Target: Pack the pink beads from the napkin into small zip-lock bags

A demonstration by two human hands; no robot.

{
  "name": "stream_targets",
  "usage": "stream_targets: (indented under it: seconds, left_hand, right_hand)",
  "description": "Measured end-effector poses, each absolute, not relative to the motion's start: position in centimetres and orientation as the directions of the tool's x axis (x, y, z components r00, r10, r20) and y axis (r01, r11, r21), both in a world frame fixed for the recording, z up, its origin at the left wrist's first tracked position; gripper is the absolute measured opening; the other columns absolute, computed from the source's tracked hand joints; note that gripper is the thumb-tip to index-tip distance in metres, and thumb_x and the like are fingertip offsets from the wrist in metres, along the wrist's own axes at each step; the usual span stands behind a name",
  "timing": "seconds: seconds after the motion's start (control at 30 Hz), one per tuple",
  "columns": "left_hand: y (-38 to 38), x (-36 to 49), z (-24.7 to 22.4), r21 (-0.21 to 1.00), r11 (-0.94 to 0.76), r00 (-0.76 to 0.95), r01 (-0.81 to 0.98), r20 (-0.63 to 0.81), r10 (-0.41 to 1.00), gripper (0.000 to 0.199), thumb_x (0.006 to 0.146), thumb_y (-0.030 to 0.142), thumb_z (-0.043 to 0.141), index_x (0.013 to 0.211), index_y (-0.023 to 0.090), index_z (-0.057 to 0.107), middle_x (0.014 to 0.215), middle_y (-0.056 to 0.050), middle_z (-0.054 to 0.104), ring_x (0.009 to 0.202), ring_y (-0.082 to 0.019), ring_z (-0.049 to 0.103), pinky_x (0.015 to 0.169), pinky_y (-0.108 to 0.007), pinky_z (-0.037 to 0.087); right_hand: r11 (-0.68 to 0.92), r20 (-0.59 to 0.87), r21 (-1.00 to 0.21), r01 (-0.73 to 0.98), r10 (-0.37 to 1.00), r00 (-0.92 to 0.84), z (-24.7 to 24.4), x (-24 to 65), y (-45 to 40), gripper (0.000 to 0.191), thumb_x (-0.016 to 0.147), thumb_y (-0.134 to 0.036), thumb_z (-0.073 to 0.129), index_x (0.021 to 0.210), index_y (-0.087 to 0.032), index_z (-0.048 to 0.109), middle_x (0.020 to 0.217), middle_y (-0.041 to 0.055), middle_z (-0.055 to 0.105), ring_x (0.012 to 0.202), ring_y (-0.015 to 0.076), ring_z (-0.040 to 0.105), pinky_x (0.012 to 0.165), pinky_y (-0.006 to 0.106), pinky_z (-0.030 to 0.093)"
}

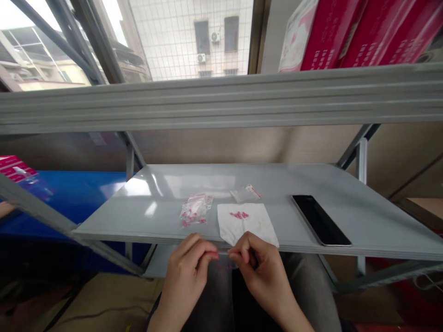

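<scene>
Two bare hands are seen at the front edge of a pale grey metal shelf, below its glossy top. The L hand and the R hand are both closed, fingers curled and pinched toward each other, gripping a thin pale strip btwn the fingertips; it is too small for its kind to be told. The R hand is just below a creased white paper tissue, on which a small cluster of pink pieces is heaped.

Just left of the tissue, a clear plastic bag of small pink-and-white parts lies on the shelf. Behind the tissue is a flat clear plastic bag w/ a red-marked edge. Well to the right, a black slab-shaped phone lies at an angle.

A wide grey metal shelf beam crosses above, w/ red-and-white cardboard boxes on the shelf behind it. Top left, a window w/ wire mesh shows a tiled building w/ AC units. A glossy blue surface is seen left of the shelf, and grey trousers below the hands.
</scene>
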State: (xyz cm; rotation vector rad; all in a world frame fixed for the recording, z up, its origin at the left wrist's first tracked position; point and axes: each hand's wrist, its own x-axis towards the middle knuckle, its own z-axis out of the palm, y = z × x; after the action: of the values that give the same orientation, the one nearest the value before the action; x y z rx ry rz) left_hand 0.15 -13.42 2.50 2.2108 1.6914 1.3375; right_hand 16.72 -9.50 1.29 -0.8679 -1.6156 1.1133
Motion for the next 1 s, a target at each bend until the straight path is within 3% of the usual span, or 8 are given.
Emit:
stream_targets:
  seconds: [0.2, 0.27, 0.37, 0.43, 0.53, 0.73, 0.87, 1.0]
  left_hand:
    - [-12.8, -2.4, 3.4, 0.569, -0.378, -0.019, 0.731, 0.57, 0.821, 0.021, 0.087, 0.007, 0.056, 0.077, 0.022, 0.068, 0.071, 0.003, 0.065, 0.067, -0.012, 0.063, 0.063, -0.02, 0.046]
    - [-12.1, -3.2, 4.0, 0.579, -0.37, -0.032, 0.727, 0.567, 0.823, 0.02, 0.088, 0.008, 0.057, 0.078, 0.021, 0.069, 0.073, 0.003, 0.065, 0.069, -0.012, 0.063, 0.064, -0.02, 0.046]
    - [-11.2, -4.1, 4.9, 0.557, -0.374, -0.027, 0.742, 0.582, 0.813, 0.02, 0.088, 0.009, 0.056, 0.079, 0.021, 0.069, 0.076, 0.002, 0.065, 0.071, -0.013, 0.064, 0.066, -0.02, 0.046]
    - [-10.8, -4.4, 5.4, 0.538, -0.385, -0.011, 0.749, 0.592, 0.806, 0.02, 0.088, 0.008, 0.056, 0.081, 0.021, 0.069, 0.078, 0.002, 0.066, 0.073, -0.013, 0.064, 0.067, -0.021, 0.047]
    - [-10.0, -5.0, 5.9, 0.523, -0.37, -0.002, 0.768, 0.579, 0.815, 0.022, 0.084, 0.004, 0.053, 0.078, 0.02, 0.066, 0.076, 0.002, 0.067, 0.072, -0.014, 0.065, 0.067, -0.022, 0.048]
    - [-4.4, -7.8, 4.8, 0.503, -0.276, -0.034, 0.819, 0.523, 0.852, 0.022, 0.086, 0.005, 0.051, 0.077, 0.018, 0.066, 0.08, -0.001, 0.066, 0.078, -0.017, 0.064, 0.074, -0.029, 0.051]
    - [0.9, -9.8, 2.8, 0.491, -0.183, -0.055, 0.852, 0.431, 0.9, 0.011, 0.095, 0.022, 0.06, 0.094, 0.014, 0.067, 0.093, -0.003, 0.069, 0.085, -0.017, 0.066, 0.08, -0.036, 0.056]
    - [3.6, -10.9, 0.8, 0.45, -0.128, -0.052, 0.884, 0.366, 0.929, 0.027, 0.097, 0.033, 0.06, 0.118, 0.017, 0.062, 0.118, -0.009, 0.066, 0.097, -0.02, 0.067, 0.084, -0.04, 0.058]
  right_hand:
    - [0.406, 0.369, -0.914, 0.019, 0.848, -0.38, 2.5, 14.9, -7.6, 0.018, 0.079, -0.012, 0.052, 0.066, -0.022, 0.045, 0.065, -0.0024, 0.056, 0.061, 0.0133, 0.054, 0.056, 0.022, 0.04]
    - [0.475, 0.406, -0.878, 0.061, 0.806, -0.43, 3.3, 14.0, -6.4, 0.014, 0.078, -0.008, 0.053, 0.08, -0.02, 0.058, 0.069, -0.0024, 0.059, 0.061, 0.013, 0.053, 0.058, 0.023, 0.041]
    - [0.542, 0.418, -0.831, 0.122, 0.754, -0.507, 4.4, 12.5, -4.8, 0.025, 0.075, -0.006, 0.062, 0.096, -0.018, 0.068, 0.077, 0.0001, 0.067, 0.067, 0.0144, 0.059, 0.065, 0.025, 0.044]
    - [0.567, 0.423, -0.812, 0.138, 0.735, -0.53, 4.9, 11.6, -4.0, 0.014, 0.075, -0.005, 0.067, 0.081, -0.017, 0.071, 0.074, 0.0011, 0.07, 0.068, 0.0148, 0.061, 0.067, 0.025, 0.043]
    - [0.534, 0.385, -0.834, 0.143, 0.746, -0.543, 5.1, 10.5, -2.5, 0.02, 0.074, -0.002, 0.067, 0.059, -0.016, 0.067, 0.062, -0.0008, 0.067, 0.061, 0.013, 0.057, 0.061, 0.024, 0.039]
    - [0.402, 0.223, -0.897, 0.183, 0.77, -0.598, 3.2, 7.5, 3.5, 0.011, 0.081, -0.011, 0.07, 0.072, -0.015, 0.075, 0.06, -0.0004, 0.07, 0.055, 0.0134, 0.062, 0.056, 0.024, 0.047]
    - [0.357, 0.148, -0.898, 0.257, 0.796, -0.587, 0.9, 5.5, 7.5, 0.014, 0.094, -0.024, 0.065, 0.09, -0.013, 0.071, 0.078, 0.0011, 0.071, 0.063, 0.0125, 0.065, 0.06, 0.026, 0.055]
    - [0.401, 0.188, -0.872, 0.28, 0.804, -0.564, -0.4, 7.0, 9.4, 0.019, 0.098, -0.031, 0.061, 0.106, -0.015, 0.067, 0.103, 0.0049, 0.07, 0.085, 0.0166, 0.069, 0.076, 0.035, 0.059]
